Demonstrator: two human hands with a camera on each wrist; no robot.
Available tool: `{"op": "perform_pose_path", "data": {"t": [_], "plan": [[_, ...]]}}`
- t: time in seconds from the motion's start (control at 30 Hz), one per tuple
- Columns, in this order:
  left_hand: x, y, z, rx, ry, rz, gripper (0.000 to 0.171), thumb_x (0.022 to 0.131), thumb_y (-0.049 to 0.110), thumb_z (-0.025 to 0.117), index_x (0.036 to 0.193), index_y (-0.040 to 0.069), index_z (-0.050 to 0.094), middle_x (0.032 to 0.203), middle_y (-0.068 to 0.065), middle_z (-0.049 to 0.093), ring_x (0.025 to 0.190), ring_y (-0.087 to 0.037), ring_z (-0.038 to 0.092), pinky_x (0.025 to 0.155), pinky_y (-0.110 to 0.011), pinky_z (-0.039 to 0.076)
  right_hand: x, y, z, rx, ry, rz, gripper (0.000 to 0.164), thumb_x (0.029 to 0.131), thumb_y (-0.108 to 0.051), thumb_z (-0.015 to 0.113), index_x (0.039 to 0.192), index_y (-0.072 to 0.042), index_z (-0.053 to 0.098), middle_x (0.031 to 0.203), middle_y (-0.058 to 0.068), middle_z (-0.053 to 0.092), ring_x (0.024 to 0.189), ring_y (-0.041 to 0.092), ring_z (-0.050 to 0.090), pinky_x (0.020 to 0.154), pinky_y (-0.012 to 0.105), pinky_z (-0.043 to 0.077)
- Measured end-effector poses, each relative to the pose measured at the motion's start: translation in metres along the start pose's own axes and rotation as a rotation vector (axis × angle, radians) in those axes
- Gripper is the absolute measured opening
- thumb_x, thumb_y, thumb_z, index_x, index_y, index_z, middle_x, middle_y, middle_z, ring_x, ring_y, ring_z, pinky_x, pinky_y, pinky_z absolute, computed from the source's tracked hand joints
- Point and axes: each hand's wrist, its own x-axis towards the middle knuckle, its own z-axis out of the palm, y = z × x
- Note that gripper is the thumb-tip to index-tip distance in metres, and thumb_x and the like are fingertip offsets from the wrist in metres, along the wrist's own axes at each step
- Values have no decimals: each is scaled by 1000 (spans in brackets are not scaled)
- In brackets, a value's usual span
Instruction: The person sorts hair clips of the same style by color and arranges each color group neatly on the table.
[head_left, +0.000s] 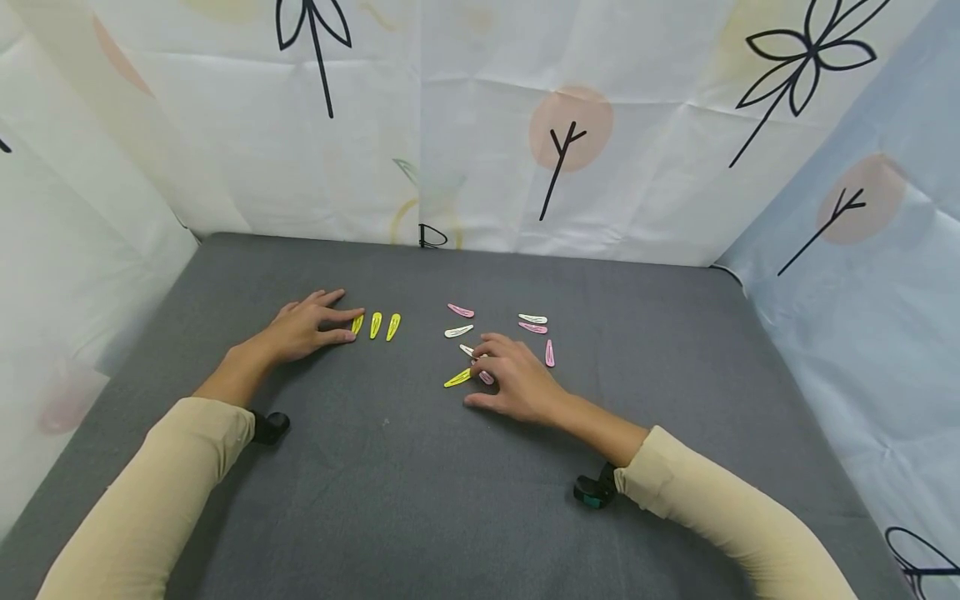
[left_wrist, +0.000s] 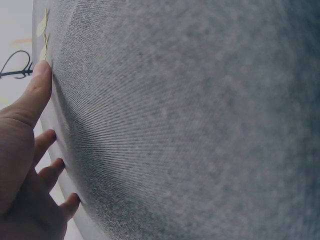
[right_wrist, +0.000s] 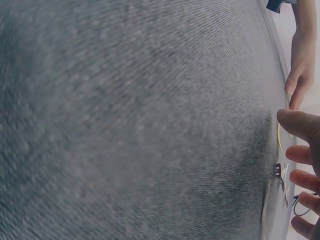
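Observation:
Three yellow snap hair clips stand in a row on the grey tabletop. My left hand [head_left: 307, 327] holds the leftmost yellow hair clip [head_left: 357, 323] lengthwise between thumb and index fingertips, the other fingers spread. Beside it lie the middle yellow clip [head_left: 376, 325] and the right yellow clip [head_left: 393, 327]. My right hand [head_left: 517, 379] hovers low over a loose group, thumb apart from the fingers. Near its fingertips are another yellow clip [head_left: 457, 379], a pink clip [head_left: 486, 377] and a white clip [head_left: 467, 351], partly hidden by the fingers.
Behind the right hand lie a pink clip [head_left: 461, 311] and a white clip [head_left: 458, 331]. Farther right are a white clip [head_left: 533, 318] and two pink ones, one upright in the view [head_left: 550, 353]. Patterned cloth [head_left: 480, 125] walls the grey table [head_left: 420, 500].

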Motion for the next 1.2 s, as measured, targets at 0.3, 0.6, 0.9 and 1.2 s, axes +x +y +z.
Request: {"op": "perform_pose_path", "data": {"t": [0.3,0.6,0.9,1.2], "plan": [[0,1,0,11,3,1,54,97,30,66,146,11,51,158,-29,23,146,-54,10,106,-76,9,-1,3,2,-18,11,36,30,77,-33,85,95,-11,76,117,8,66,132,32,48,105,51,38],[0,0,0,12,4,-2,54,98,31,65,146,12,51,159,-29,23,146,-53,10,106,-75,8,4,3,6,-33,5,44,38,78,-38,84,104,-11,77,119,9,66,132,32,48,103,52,40],[0,-1,1,15,3,-2,54,97,31,65,146,12,51,159,-29,23,146,-53,10,106,-75,10,4,2,10,-28,41,54,48,75,-47,85,104,-11,76,118,8,65,130,31,50,99,51,42],[1,0,-1,8,-5,-3,55,97,31,65,146,11,50,159,-29,22,146,-53,10,106,-75,10,7,-1,14,-48,52,88,51,73,-49,85,106,-11,77,118,7,65,131,29,49,98,48,42]]}}
